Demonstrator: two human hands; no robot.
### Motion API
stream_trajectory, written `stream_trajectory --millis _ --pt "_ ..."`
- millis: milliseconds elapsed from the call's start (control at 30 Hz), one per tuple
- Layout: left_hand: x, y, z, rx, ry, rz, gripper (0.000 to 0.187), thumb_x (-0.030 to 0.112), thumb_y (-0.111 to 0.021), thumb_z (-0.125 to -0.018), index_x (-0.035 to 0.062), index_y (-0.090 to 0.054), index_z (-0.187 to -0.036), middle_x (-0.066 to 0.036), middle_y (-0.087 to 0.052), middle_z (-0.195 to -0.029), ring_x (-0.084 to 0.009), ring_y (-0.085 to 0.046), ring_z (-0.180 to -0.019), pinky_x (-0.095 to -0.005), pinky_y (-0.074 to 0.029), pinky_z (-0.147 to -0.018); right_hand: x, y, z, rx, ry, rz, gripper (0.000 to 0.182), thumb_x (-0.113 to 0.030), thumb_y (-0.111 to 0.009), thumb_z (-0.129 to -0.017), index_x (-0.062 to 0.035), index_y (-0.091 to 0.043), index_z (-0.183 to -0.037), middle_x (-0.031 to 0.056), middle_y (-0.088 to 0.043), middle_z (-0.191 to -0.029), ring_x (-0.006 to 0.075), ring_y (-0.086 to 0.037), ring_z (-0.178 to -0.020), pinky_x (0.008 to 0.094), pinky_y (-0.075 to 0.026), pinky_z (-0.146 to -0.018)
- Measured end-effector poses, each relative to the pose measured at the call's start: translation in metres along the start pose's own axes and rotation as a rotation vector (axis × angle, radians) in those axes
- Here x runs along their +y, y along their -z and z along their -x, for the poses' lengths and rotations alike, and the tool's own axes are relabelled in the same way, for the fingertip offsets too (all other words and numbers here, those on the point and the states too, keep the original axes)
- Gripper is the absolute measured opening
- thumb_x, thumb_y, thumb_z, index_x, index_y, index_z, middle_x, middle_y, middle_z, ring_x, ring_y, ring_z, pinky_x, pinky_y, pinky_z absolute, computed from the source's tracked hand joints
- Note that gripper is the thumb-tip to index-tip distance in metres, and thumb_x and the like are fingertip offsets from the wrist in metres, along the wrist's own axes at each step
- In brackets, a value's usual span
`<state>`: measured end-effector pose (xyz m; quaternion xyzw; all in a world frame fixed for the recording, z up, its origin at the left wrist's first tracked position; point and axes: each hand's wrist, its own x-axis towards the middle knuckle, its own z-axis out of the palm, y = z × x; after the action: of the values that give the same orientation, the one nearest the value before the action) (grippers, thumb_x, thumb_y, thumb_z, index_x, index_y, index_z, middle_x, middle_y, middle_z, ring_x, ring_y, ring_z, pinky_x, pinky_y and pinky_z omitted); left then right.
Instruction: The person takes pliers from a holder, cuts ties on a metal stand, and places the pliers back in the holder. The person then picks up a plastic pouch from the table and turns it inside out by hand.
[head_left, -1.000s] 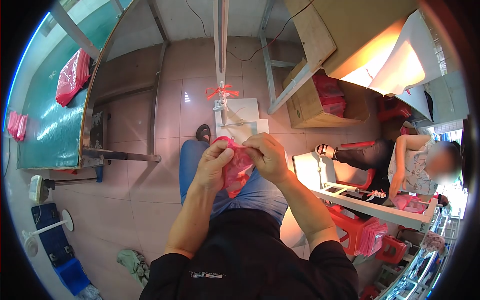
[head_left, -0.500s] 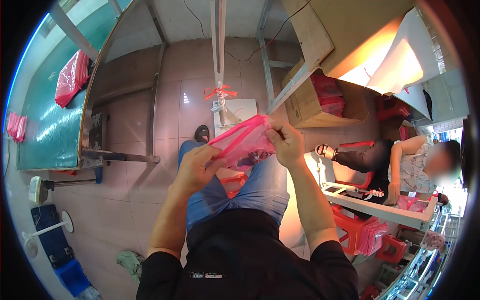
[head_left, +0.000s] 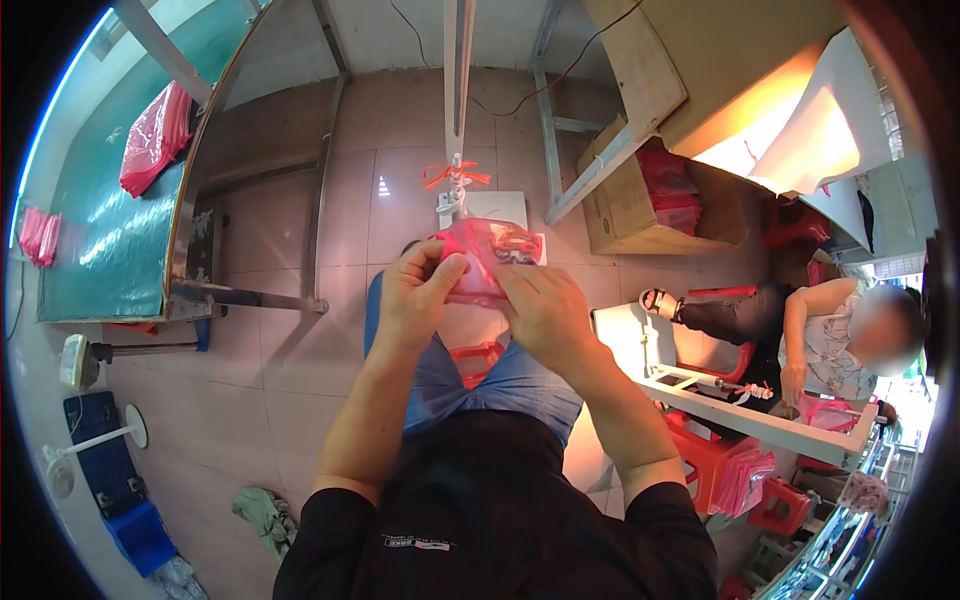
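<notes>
A pink, see-through plastic bag point(head_left: 478, 242) is held up over my lap, with a dark and orange printed patch at its right end. My left hand point(head_left: 415, 295) pinches its left side between thumb and bent fingers. From the lower right, my right hand point(head_left: 548, 312) grips the bag's near edge, fingers stretched across its face and thumb hidden underneath. Just beyond the bag stands a white post fitting tied with red ribbon point(head_left: 457, 176), on a pale base plate point(head_left: 512, 206).
Pink bags point(head_left: 157, 140) are stacked on the green-topped table point(head_left: 95, 255) at left. A cardboard box point(head_left: 615, 215) holds more at right. Near a seated person point(head_left: 830, 330), a pink stack point(head_left: 738, 480) sits by a red stool point(head_left: 690, 450). Metal legs frame the floor.
My right hand has moved from the bag's upper right corner down over its near edge. The bag, stretched slantwise before, now lies more level and bunched, its printed patch showing. My view has shifted slightly.
</notes>
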<state>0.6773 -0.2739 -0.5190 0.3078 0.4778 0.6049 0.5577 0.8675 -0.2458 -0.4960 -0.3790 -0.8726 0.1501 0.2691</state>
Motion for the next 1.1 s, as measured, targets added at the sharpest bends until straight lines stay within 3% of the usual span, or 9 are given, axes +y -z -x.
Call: stream_trajectory --millis 67,133,200,400,600,767,900,1033,1100 --pt "0.002 -0.003 0.006 -0.046 -0.056 0.007 0.017 0.012 -0.070 -0.090 0.0011 -0.065 -0.101 0.000 -0.064 -0.088 -0.0060 -0.055 -0.079 -0.0208 -0.045 -0.069 0.012 -0.003 0.004 -0.096 -0.049 -0.001 0.037 -0.011 -0.074 -0.075 -0.0036 -0.065 -0.110 0.0133 -0.067 -0.094 0.0300 -0.065 -0.088 0.0392 -0.052 -0.075" --pt "-0.003 0.002 0.006 -0.091 -0.114 0.016 0.018 0.010 -0.069 -0.091 0.0014 -0.063 -0.106 -0.002 -0.065 -0.095 -0.0070 -0.056 -0.085 -0.0210 -0.046 -0.073 0.012 0.005 -0.001 0.106 -0.072 -0.092 0.029 -0.004 -0.070 -0.076 -0.0038 -0.066 -0.105 0.0118 -0.066 -0.080 0.0295 -0.064 -0.073 0.0373 -0.051 -0.064" --pt "-0.010 0.017 0.002 -0.131 -0.309 -0.422 0.022 0.011 -0.069 -0.091 0.0017 -0.060 -0.109 -0.003 -0.062 -0.098 -0.0078 -0.054 -0.087 -0.0216 -0.044 -0.077 0.008 0.006 -0.003 0.120 -0.064 -0.072 0.022 -0.007 -0.070 -0.077 -0.0047 -0.064 -0.098 0.0105 -0.066 -0.081 0.0292 -0.065 -0.074 0.0384 -0.051 -0.065" --pt "-0.014 0.013 0.004 -0.102 -0.432 -0.359 0.024 0.014 -0.074 -0.087 0.0020 -0.060 -0.103 0.000 -0.060 -0.093 -0.0064 -0.050 -0.081 -0.0211 -0.043 -0.073 -0.002 0.003 -0.002 0.085 -0.016 -0.014 0.021 -0.006 -0.071 -0.078 -0.0041 -0.066 -0.098 0.0103 -0.065 -0.079 0.0303 -0.063 -0.072 0.0396 -0.050 -0.064" --pt "-0.008 0.007 0.010 -0.154 -0.113 0.039 0.012 0.006 -0.066 -0.092 0.0031 -0.061 -0.103 0.001 -0.061 -0.094 -0.0058 -0.055 -0.085 -0.0219 -0.045 -0.079 -0.006 0.003 0.001 -0.004 -0.033 -0.016 0.016 -0.008 -0.071 -0.079 -0.0045 -0.064 -0.093 0.0105 -0.065 -0.079 0.0304 -0.063 -0.073 0.0394 -0.051 -0.066" --pt "-0.014 0.014 0.015 -0.253 -0.022 0.220 0.012 0.004 -0.066 -0.092 0.0041 -0.062 -0.103 0.001 -0.061 -0.095 -0.0066 -0.056 -0.085 -0.0229 -0.045 -0.081 0.004 -0.004 0.007 0.048 -0.128 -0.238 0.017 -0.010 -0.070 -0.082 -0.0042 -0.066 -0.097 0.0108 -0.066 -0.082 0.0303 -0.063 -0.077 0.0381 -0.050 -0.068" --pt "-0.017 0.016 0.016 -0.345 0.007 0.365 0.011 0.011 -0.066 -0.093 0.0065 -0.061 -0.101 -0.001 -0.062 -0.099 -0.0101 -0.056 -0.092 -0.0256 -0.043 -0.087 0.016 -0.006 0.003 -0.118 -0.110 -0.330 0.015 -0.014 -0.066 -0.087 -0.0053 -0.066 -0.098 0.0113 -0.066 -0.083 0.0314 -0.064 -0.078 0.0390 -0.050 -0.068" --pt "-0.007 0.017 0.016 -0.339 -0.015 0.272 0.010 0.011 -0.066 -0.093 0.0059 -0.062 -0.101 -0.002 -0.062 -0.101 -0.0116 -0.056 -0.093 -0.0267 -0.044 -0.086 0.018 -0.005 0.009 -0.146 -0.179 -0.377 0.015 -0.019 -0.062 -0.092 -0.0052 -0.065 -0.097 0.0127 -0.066 -0.083 0.0316 -0.064 -0.077 0.0392 -0.050 -0.068" --pt "-0.006 0.022 0.016 -0.348 -0.079 -0.070 0.010 0.012 -0.065 -0.094 0.0041 -0.062 -0.100 -0.002 -0.061 -0.101 -0.0107 -0.056 -0.094 -0.0264 -0.044 -0.085 0.016 0.001 0.010 -0.174 -0.245 -0.408 0.016 -0.020 -0.061 -0.094 -0.0047 -0.064 -0.097 0.0132 -0.065 -0.083 0.0312 -0.064 -0.077 0.0387 -0.050 -0.068"
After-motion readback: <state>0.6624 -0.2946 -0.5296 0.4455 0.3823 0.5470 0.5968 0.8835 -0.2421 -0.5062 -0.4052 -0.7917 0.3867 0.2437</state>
